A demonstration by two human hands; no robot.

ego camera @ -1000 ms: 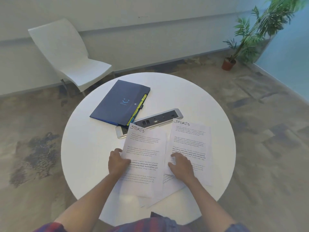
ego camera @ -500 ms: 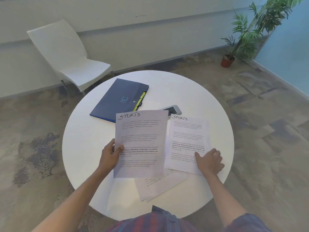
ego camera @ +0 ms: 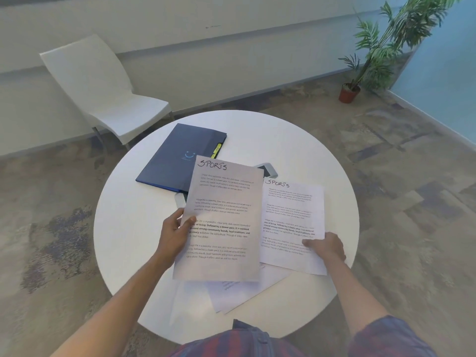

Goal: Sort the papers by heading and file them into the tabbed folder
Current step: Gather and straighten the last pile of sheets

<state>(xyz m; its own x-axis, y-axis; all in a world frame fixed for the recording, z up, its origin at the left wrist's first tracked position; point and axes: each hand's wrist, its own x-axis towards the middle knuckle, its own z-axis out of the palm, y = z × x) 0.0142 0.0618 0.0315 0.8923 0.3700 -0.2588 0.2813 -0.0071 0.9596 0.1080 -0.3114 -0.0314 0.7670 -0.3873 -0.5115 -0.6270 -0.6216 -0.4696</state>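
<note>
My left hand grips the left edge of a sheet headed SPORTS, held lifted over the round white table. A second sheet headed SPORTS lies flat to its right; my right hand pinches that sheet at its lower right edge. More papers lie underneath, partly hidden, nearer to me. The closed dark blue tabbed folder, with yellow tabs showing at its right edge, rests at the back left of the table.
A silver power strip lies mostly hidden behind the lifted sheet. A white chair stands beyond the table at the left, and a potted plant sits in the far right corner.
My left hand lifted the left SPORTS sheet off the table and holds it up. My right hand slid from the middle of the papers to the right sheet's lower right edge.
</note>
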